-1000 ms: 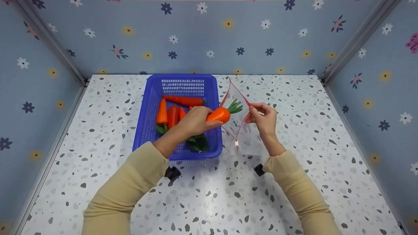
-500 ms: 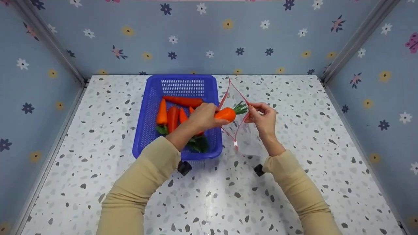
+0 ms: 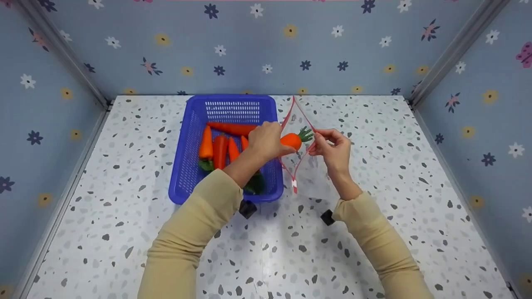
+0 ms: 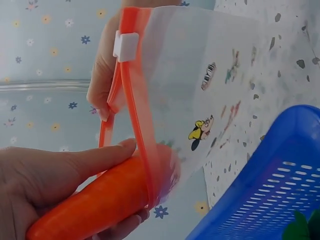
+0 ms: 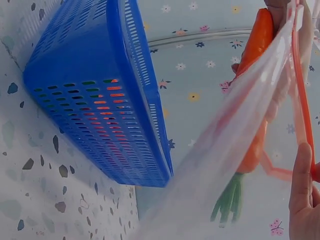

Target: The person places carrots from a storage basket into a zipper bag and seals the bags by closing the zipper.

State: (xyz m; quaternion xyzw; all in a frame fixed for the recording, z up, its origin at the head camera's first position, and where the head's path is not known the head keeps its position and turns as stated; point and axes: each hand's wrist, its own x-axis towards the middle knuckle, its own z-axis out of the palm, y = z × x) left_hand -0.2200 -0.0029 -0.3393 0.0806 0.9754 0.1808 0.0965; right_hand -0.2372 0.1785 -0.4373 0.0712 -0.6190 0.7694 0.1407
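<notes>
My left hand [image 3: 266,141] grips an orange carrot [image 3: 291,141] with a green top, fingers and thumb wrapped around it. The carrot's leafy end points right, within the mouth of a clear zip bag [image 4: 175,75] with a red-orange edge and a white slider [image 4: 126,46]. Through the film, the left wrist view shows the carrot's front end inside the bag. My right hand [image 3: 334,151] pinches the bag's far edge and holds the mouth spread in a diamond shape. Part of the carrot is hidden under my left palm.
A blue plastic basket [image 3: 179,166] stands left of the bag, under my left forearm. Inside lie an orange carrot [image 3: 206,143], a long red carrot [image 3: 232,128], several others and a dark green vegetable [image 3: 257,185]. Flowered walls [image 3: 266,45] enclose the speckled table [image 3: 374,124].
My left hand has moved right and slightly away from me, carrying the carrot from over the basket's edge into the bag's mouth. My right hand has barely moved; the bag's mouth has shifted slightly.
</notes>
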